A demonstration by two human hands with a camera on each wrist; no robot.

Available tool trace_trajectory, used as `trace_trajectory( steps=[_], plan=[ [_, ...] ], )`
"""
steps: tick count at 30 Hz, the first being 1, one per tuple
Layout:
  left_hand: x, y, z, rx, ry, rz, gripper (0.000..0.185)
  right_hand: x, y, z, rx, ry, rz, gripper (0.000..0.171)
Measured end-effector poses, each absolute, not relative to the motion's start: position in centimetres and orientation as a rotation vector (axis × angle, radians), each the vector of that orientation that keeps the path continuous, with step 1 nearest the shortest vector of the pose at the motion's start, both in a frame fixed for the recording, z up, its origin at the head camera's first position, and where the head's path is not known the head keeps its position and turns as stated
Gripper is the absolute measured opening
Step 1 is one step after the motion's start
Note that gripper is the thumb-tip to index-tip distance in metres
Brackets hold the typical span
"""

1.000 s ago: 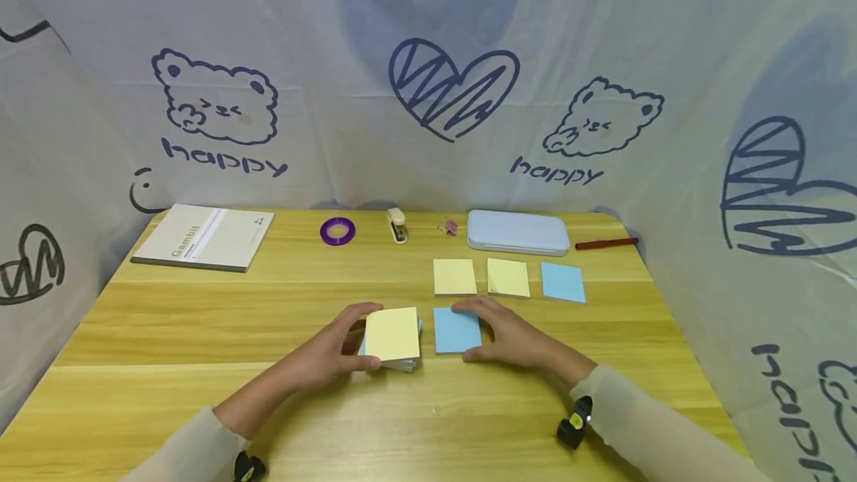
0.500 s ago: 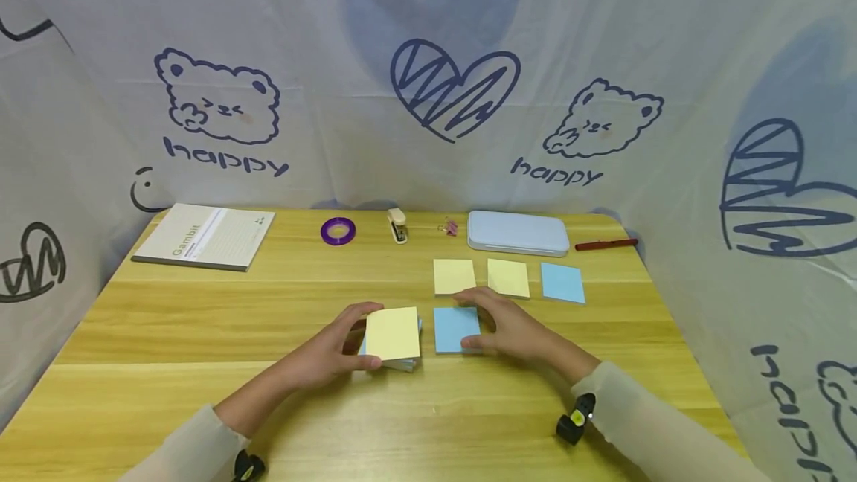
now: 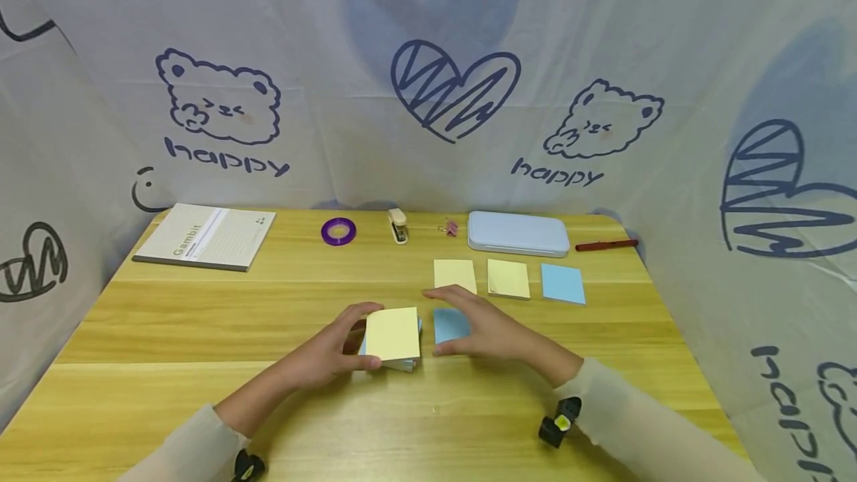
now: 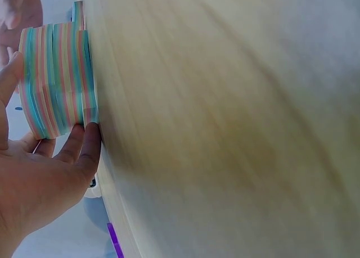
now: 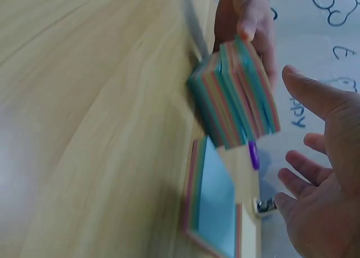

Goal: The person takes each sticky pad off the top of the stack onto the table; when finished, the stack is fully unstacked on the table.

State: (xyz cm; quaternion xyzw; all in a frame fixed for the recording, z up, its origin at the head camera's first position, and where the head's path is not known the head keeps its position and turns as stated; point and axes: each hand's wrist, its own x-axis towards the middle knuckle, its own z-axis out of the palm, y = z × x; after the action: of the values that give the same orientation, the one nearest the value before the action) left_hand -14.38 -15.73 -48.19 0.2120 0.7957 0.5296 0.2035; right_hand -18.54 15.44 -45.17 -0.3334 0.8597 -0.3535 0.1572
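Gripping the note stack (image 3: pixel 392 337), the left hand (image 3: pixel 331 352) sat just left of the open, empty right hand (image 3: pixel 492 332) hovering over the blue pad (image 3: pixel 450 324).

Head: looking forward and down over the whole desk (image 3: pixel 201 333).
Wrists: skimming the desk close up, from opposite sides.
Shared: all are showing the pad stack (image 3: pixel 393 337) (image 4: pixel 56 81) (image 5: pixel 236 95).

Both my forearms wear pale cream, slightly sheer sleeves (image 3: pixel 643 422) ending behind the fingers. Small black wrist device with a yellow spot (image 3: pixel 557 426) on right cuff; similar black one (image 3: pixel 246 467) on left.
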Motion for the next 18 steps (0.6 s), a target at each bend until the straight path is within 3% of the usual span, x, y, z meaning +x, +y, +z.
trace_trajectory(
  steps=[18],
  plan=[
    [-14.5,-15.9,-48.4,0.626,2.200,1.482,0.079,-17.6,10.9,-45.5,-1.100,2.418,-0.934,0.092]
  ],
)
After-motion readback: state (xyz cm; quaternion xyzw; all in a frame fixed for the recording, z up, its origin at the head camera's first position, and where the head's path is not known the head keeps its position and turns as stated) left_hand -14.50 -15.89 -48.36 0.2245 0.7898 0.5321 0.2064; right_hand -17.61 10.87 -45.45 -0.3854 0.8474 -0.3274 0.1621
